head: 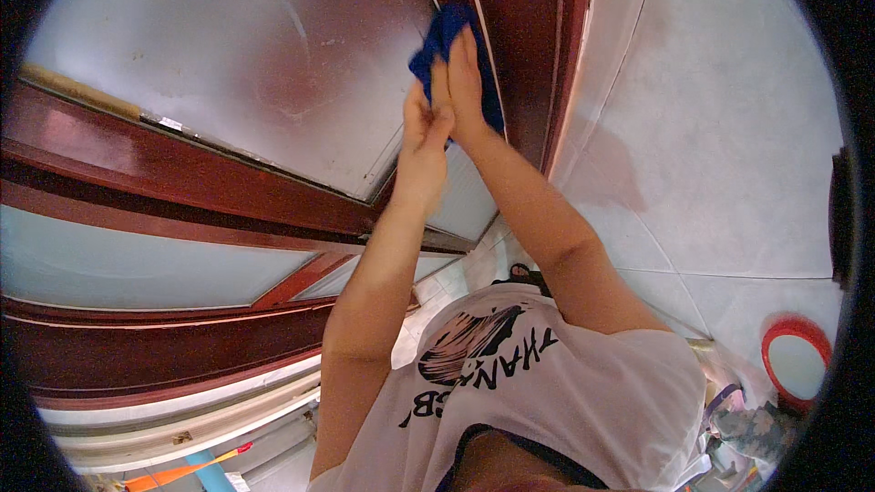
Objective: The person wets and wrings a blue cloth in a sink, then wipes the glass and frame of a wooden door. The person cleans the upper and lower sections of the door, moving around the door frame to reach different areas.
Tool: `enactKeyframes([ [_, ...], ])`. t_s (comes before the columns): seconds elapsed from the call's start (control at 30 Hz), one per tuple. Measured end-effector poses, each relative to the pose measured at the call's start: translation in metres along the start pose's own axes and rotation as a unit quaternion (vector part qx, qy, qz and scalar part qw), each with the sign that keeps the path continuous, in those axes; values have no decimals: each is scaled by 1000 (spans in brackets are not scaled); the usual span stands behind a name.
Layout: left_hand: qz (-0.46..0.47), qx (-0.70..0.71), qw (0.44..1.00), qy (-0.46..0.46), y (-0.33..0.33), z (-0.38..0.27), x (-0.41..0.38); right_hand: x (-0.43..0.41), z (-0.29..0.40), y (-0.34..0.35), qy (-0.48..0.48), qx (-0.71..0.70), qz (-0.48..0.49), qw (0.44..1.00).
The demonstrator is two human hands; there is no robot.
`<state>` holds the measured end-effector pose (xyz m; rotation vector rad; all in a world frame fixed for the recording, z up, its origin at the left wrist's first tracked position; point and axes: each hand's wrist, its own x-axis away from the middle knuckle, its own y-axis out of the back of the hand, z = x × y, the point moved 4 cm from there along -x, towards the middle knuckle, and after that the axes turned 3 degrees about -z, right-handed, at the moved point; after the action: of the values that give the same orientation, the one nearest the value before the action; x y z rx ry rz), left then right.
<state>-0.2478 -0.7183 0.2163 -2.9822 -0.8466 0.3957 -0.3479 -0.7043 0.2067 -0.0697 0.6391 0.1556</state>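
A dark blue cloth [437, 41] is bunched against the edge where a glass pane [328, 82] meets its reddish-brown frame [519, 34]. My right hand [465, 85] presses the cloth there, fingers stretched upward along it. Close beside it, my left hand [425, 119] touches the cloth's lower left side, its thumb lying against my right hand. Part of the left fingers is hidden, and both hands look slightly blurred. The glass is hazy, with pale streaks and marks near its top.
A lower reddish-brown rail [205, 171] crosses beneath the pane, with more frosted glass [137, 266] below. Pale wall panels [738, 116] rise at the right. A red-rimmed round object [796, 362] and a heap of fabric [752, 430] sit at lower right. An orange strip [184, 470] lies at lower left.
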Motion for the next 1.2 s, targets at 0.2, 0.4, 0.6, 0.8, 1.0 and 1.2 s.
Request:
enactKeyframes([
  [0.2,-17,6,1000,2,-7,-25,-18,-32,19,-4,34,54,-16,998],
  [0.4,-12,1,982,190,-6,63,6,40,-75,19,-72,119,59,989],
  [0.6,-18,11,995,103,-12,49,-6,20,-47,20,14,115,53,992],
  [0.8,-37,57,998,-17,-29,-8,-20,-38,14,16,62,88,46,993],
  [1.0,-62,4,990,124,-13,62,-3,16,-52,18,-3,162,83,983],
  [1.2,-21,-12,973,229,-9,105,5,41,-86,31,-4,131,113,985],
])
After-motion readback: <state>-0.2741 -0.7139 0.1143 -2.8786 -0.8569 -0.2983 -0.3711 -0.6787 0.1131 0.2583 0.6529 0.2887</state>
